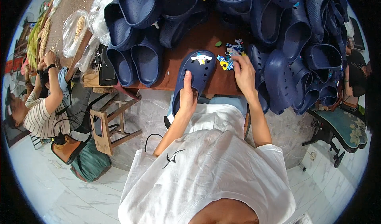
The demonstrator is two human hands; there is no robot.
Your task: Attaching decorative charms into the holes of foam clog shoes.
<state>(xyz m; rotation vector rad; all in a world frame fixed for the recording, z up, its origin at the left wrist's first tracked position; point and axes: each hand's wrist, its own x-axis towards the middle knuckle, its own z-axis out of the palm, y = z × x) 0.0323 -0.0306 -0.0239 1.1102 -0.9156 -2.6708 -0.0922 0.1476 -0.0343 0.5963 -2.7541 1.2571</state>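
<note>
My left hand (188, 95) is closed round a navy clog (199, 74), thumb on top and the other fingers hidden beneath or inside it. The clog's rounded toe points away from me, its heel toward my lap. A white, long-eared character charm (201, 58) sits on the toe among the vent holes. To the right, my right hand (245, 74) reaches over a small heap of colourful shoe charms (227, 62), its bent fingers apart and the tips at the heap. Nothing shows held in it. A lone green charm (218, 43) lies just beyond the heap.
Stacked navy clogs (146, 61) crowd the far side and right of the brown tabletop (162, 71). At left, a person in a striped top (45, 112) handles corn near plastic bags (75, 31). A wooden stool (104, 130) stands left; a green-seated chair (341, 128) stands right.
</note>
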